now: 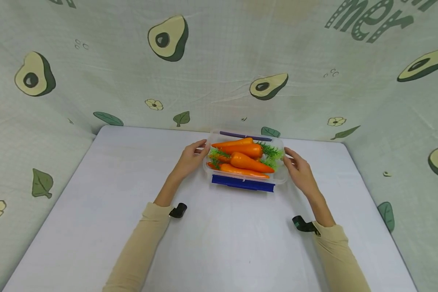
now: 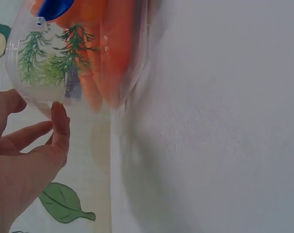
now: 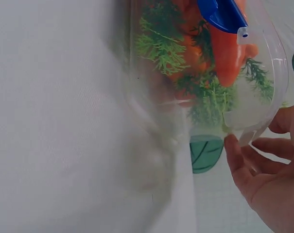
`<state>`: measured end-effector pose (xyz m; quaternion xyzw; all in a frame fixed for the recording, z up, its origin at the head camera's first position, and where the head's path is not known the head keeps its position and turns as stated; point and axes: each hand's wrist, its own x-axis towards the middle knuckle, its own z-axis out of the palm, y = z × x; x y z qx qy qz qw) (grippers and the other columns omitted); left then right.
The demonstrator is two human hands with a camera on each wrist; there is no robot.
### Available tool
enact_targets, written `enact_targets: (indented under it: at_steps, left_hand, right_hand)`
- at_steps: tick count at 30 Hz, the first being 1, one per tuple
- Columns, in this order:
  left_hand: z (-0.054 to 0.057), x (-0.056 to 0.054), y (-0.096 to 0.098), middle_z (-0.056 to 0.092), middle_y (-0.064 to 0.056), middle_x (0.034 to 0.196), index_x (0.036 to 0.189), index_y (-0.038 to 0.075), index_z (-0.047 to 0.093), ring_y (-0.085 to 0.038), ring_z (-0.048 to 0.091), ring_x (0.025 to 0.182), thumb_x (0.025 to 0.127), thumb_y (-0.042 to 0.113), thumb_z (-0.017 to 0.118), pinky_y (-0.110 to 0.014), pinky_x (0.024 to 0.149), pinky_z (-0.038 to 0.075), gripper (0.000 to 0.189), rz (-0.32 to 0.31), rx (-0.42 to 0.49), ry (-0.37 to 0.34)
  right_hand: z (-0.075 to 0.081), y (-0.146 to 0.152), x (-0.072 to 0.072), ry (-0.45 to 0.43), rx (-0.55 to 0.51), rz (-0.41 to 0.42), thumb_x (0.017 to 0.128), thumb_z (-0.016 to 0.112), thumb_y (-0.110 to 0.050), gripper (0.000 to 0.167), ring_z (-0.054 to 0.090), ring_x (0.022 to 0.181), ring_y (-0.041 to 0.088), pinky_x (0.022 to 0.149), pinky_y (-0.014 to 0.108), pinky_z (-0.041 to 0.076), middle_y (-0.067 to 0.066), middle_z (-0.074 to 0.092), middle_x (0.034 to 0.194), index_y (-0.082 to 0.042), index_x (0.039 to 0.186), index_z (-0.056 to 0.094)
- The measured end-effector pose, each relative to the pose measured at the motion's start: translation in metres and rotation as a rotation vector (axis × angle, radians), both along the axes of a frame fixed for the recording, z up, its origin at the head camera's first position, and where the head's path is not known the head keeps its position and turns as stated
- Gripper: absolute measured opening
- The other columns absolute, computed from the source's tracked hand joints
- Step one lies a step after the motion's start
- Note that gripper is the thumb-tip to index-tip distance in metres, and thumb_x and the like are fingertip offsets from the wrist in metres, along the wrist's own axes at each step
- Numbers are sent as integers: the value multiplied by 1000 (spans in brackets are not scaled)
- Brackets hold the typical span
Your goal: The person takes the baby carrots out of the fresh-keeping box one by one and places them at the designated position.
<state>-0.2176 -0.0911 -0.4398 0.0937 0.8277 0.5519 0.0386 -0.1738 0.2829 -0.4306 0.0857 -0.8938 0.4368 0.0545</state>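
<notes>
A clear plastic food container (image 1: 282,175) with blue clip flaps (image 1: 242,182) stands near the back of the table, long side toward me. Several orange carrots (image 1: 246,160) with feathery green tops (image 1: 271,152) lie in it. My left hand (image 1: 190,160) grips the container's left end at the rim, thumb on one side and fingertips on the other. At the opposite end, my right hand (image 1: 300,170) holds the rim the same way. In both wrist views the fingers (image 2: 61,124) curl at the clear wall, and carrots show through the plastic (image 3: 278,73).
The white table (image 1: 219,235) stretches in front of the container and to both sides. Behind its back edge hangs a pale cloth (image 1: 211,73) printed with avocados and leaves. Small black cameras (image 1: 179,210) are strapped at both wrists, over beige sleeves (image 1: 140,247).
</notes>
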Motion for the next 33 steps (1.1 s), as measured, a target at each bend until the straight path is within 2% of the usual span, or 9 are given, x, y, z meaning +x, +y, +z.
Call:
enact_targets:
  at_steps: [1,3,7,13,18,25,33]
  left_hand:
    - [0,0,0,59,-22,138,150,0,50,-36,61,118,107,28,58,-45,100,54,53,0,10,-3]
    - [1,0,1,59,-22,138,150,0,49,-35,60,118,107,28,58,-44,101,54,52,2,24,-10]
    - [3,2,1,58,-21,139,151,1,50,-35,60,119,107,26,58,-44,101,54,52,12,43,-22]
    - [4,3,2,58,-22,138,150,1,51,-35,60,120,106,25,60,-44,102,53,51,23,71,-31]
    - [3,2,2,58,-21,139,149,1,52,-35,60,120,105,27,61,-44,103,52,52,24,87,-36]
    - [3,2,1,58,-21,140,149,2,52,-35,60,121,105,27,62,-44,105,52,52,27,97,-46]
    - [1,4,1,58,-19,140,150,2,51,-33,60,120,105,28,62,-43,104,52,53,27,103,-66]
  right_hand:
    - [0,0,-1,-8,-11,1,111,48,-18,50,57,127,42,92,4,42,27,44,154,6,154,40]
    - [0,2,-2,-29,-39,-1,111,48,-20,51,57,126,41,89,2,40,26,44,155,5,154,40]
    - [3,5,-2,-99,-105,-15,110,50,-27,53,57,126,36,89,5,44,21,46,155,0,155,42]
    - [4,9,-4,-197,-168,-31,108,55,-35,58,53,133,32,93,12,48,16,44,158,-6,156,42]
    - [2,11,-6,-209,-181,-42,107,57,-37,59,52,135,34,96,14,49,14,44,158,-7,156,43]
    - [2,12,-6,-225,-239,-33,107,57,-29,57,48,138,36,89,9,49,16,40,160,-5,157,41]
    - [1,13,-5,-250,-267,-30,107,57,-25,56,46,140,37,90,9,49,17,38,161,-3,156,41]
